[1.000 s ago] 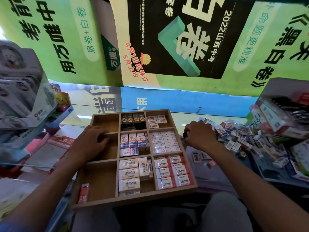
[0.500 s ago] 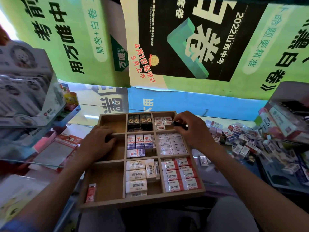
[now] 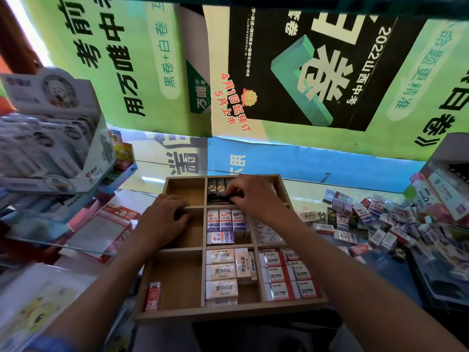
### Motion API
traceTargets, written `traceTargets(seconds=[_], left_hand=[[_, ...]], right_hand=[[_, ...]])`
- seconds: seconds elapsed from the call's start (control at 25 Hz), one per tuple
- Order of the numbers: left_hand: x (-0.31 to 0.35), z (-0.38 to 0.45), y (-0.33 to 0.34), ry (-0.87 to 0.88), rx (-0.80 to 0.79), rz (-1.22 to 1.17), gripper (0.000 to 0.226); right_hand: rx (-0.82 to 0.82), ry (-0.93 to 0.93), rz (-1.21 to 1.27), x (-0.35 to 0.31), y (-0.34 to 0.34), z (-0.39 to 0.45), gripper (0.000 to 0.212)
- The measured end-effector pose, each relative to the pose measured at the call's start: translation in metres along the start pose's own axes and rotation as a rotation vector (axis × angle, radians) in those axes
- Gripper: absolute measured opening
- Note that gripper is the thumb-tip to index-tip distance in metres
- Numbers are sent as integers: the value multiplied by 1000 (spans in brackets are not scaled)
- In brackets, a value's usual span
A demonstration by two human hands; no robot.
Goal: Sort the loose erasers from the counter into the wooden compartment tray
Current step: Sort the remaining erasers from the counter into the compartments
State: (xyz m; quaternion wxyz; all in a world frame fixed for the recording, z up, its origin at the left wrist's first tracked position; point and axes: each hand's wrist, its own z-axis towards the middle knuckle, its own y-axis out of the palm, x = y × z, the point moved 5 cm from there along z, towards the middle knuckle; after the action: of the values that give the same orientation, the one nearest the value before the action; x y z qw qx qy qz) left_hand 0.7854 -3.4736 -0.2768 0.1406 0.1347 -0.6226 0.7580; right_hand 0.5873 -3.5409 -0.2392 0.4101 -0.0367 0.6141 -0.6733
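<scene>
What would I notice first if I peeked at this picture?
Probably the wooden tray in the middle, with erasers packed into its compartments and both hands over it. The right hand reaches into the black erasers at the back. A heap of loose erasers sprawls on the right.

Far-right tray compartment (image 3: 275, 185) mostly hidden behind the right hand (image 3: 252, 196); fingertip contents unclear

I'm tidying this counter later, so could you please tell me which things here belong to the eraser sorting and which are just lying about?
Job:
wooden compartment tray
loose eraser pile
black erasers
right hand
left hand

Lying about:
posters
boxed stationery display
2B packet
</scene>
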Motion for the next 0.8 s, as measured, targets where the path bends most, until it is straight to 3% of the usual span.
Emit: traceTargets(seconds=[0.28, 0.4, 0.52, 0.6, 0.72, 0.8], left_hand=[[-3, 1, 0, 2, 4, 15, 24], [-3, 1, 1, 28, -1, 13, 21], [-4, 2, 0, 30, 0, 36, 21], [-3, 3, 0, 35, -3, 45, 21], [-2, 3, 2, 41, -26, 35, 20], [-1, 2, 2, 47, -33, 29, 18]], right_hand=[[9, -35, -212, -17, 18, 20, 15], [120, -25, -175, -7, 3, 7, 17], [340, 125, -110, 29, -31, -29, 16], [414, 335, -177, 69, -58, -66, 13], [270, 660, -407, 123, -86, -115, 19], [123, 714, -516, 135, -86, -131, 32]])
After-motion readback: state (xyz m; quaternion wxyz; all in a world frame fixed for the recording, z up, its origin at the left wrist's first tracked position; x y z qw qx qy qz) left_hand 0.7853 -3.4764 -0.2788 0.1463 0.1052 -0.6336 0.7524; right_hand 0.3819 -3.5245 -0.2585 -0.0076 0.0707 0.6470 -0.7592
